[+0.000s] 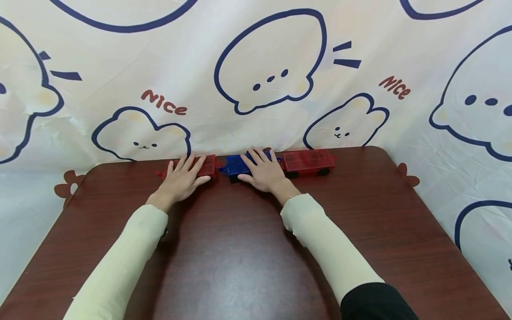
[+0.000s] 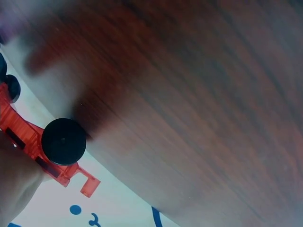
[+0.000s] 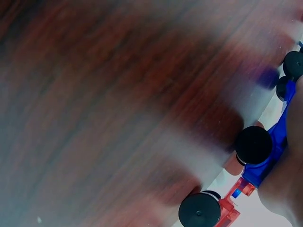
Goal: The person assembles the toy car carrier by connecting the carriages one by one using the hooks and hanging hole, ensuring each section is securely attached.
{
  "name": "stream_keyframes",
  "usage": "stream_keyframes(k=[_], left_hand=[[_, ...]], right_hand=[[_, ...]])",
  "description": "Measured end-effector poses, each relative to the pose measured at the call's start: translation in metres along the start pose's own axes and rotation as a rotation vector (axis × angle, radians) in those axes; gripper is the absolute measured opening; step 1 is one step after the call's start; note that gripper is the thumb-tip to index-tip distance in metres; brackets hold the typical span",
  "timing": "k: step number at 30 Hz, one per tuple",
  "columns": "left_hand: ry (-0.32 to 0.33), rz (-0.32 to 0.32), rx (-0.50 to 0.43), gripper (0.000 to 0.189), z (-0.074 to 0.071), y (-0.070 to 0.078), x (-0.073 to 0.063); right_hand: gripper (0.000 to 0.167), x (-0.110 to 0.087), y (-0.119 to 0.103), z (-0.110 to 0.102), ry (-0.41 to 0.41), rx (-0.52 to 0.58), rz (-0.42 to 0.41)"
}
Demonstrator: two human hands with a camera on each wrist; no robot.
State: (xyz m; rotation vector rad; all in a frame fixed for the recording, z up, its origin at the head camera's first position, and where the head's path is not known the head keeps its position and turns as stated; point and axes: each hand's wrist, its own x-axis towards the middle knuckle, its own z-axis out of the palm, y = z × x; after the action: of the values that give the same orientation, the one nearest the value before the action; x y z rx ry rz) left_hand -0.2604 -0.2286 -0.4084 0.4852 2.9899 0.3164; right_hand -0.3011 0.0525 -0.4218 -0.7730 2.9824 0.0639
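Observation:
Three toy train cars stand in a row along the table's far edge. My left hand (image 1: 180, 181) rests on the left red car (image 1: 209, 165) with fingers spread, covering much of it. A black wheel (image 2: 64, 142) and a hook-shaped coupling (image 2: 90, 184) of that car show in the left wrist view. My right hand (image 1: 266, 174) lies spread over the blue car (image 1: 233, 165), its fingers straight across the top. The blue car's left coupling (image 1: 223, 169) is right by the left red car's end. At its other end, the right red car (image 1: 308, 161) meets the blue car's coupling.
The brown wooden table (image 1: 232, 249) reaches back to a white cloth (image 1: 264, 129) with blue cartoon outlines, close behind the cars. The cloth also hangs along the table's right side.

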Motion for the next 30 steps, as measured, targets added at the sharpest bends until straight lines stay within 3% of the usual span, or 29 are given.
stream_keyframes(k=[18, 30], left_hand=[[0.004, -0.003, 0.086, 0.078, 0.0043, 0.0002, 0.0005], [-0.014, -0.011, 0.119, 0.078, 0.0028, 0.0028, 0.0009]], right_hand=[[0.076, 0.0012, -0.0004, -0.0007, -0.005, 0.000, -0.007], [0.076, 0.0008, 0.0008, 0.0019, 0.035, -0.019, -0.018]])
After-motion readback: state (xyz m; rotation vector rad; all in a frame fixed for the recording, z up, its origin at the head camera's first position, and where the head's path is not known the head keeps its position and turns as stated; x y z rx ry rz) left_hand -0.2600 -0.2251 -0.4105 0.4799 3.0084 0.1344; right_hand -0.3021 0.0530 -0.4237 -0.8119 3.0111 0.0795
